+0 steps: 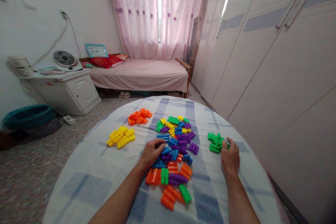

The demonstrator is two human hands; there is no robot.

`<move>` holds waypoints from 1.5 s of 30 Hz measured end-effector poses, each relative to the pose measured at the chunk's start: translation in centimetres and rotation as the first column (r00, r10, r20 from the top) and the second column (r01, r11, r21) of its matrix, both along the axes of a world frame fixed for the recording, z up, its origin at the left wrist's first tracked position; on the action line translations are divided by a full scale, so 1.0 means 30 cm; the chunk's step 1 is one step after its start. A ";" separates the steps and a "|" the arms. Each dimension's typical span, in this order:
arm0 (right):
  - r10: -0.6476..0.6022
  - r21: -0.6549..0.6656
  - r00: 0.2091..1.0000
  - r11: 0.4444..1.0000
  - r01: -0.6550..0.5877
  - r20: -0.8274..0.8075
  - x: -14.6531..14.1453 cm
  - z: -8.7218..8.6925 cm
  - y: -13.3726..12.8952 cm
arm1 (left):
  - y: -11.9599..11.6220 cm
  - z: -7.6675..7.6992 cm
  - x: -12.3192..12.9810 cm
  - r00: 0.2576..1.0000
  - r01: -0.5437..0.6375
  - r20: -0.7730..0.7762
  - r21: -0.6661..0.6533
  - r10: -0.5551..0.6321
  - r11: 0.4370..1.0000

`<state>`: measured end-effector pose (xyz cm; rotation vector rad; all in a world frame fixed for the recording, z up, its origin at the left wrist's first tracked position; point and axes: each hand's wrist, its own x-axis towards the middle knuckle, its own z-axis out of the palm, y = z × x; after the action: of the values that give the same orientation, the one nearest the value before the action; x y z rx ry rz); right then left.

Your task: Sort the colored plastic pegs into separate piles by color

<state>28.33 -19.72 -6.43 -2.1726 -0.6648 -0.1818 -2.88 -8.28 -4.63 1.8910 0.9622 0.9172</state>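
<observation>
Several plastic toy building blocks, shaped like joined tubes, lie on the round table. My left hand [153, 152] is at the left side of the mixed pile, its fingers curled and close together beside the blue blocks [173, 142]. What its fingertips hold, if anything, is hidden. On the right, my right hand [230, 155] reaches the group of green blocks [215, 142], thumb and fingers closed round a green block [228, 145] at its edge. Purple blocks [183, 138] and orange blocks [168, 196] also lie in the mixed pile.
Separate groups of yellow blocks [120, 136] and orange blocks [139, 116] lie on the left of the checked tablecloth [105, 185]. Past the table stands a bed [147, 73]. A white cabinet [81, 91] with a fan [65, 58] is at left, wardrobes [275, 77] at right.
</observation>
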 end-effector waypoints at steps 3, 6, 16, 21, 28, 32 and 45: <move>-0.037 0.071 0.995 0.997 0.030 0.089 -0.006 0.012 0.001 | 0.001 0.000 0.006 1.000 -0.016 0.009 0.012 0.016 1.000; -0.009 0.177 0.963 0.983 -0.040 0.268 -0.043 0.044 0.014 | 0.000 0.002 0.009 0.999 -0.031 0.014 0.017 0.030 0.999; 0.455 0.211 0.862 0.841 -0.499 0.223 -0.254 0.072 0.163 | -0.005 0.015 0.013 0.997 -0.065 0.035 0.024 0.064 0.998; 0.482 0.221 0.876 0.857 -0.466 -0.023 -0.238 -0.005 0.177 | -0.003 0.014 0.015 0.996 -0.083 0.023 0.018 0.083 0.996; 0.493 0.231 0.859 0.860 -0.456 -0.137 -0.242 -0.023 0.171 | 0.006 0.010 0.018 0.997 -0.082 -0.009 -0.016 0.082 0.997; 0.494 0.169 0.857 0.866 -0.471 -0.145 -0.258 -0.005 0.176 | 0.016 0.011 0.024 0.997 -0.079 -0.031 -0.037 0.077 0.996; 0.587 0.043 0.803 0.804 -0.593 0.098 -0.296 0.142 0.302 | 0.044 -0.005 0.020 0.990 -0.111 0.075 -0.148 0.123 0.983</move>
<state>19.44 -10.65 -2.16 -1.7923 -1.3289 0.0426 -2.26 -6.96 -4.78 1.6772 1.0691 0.9622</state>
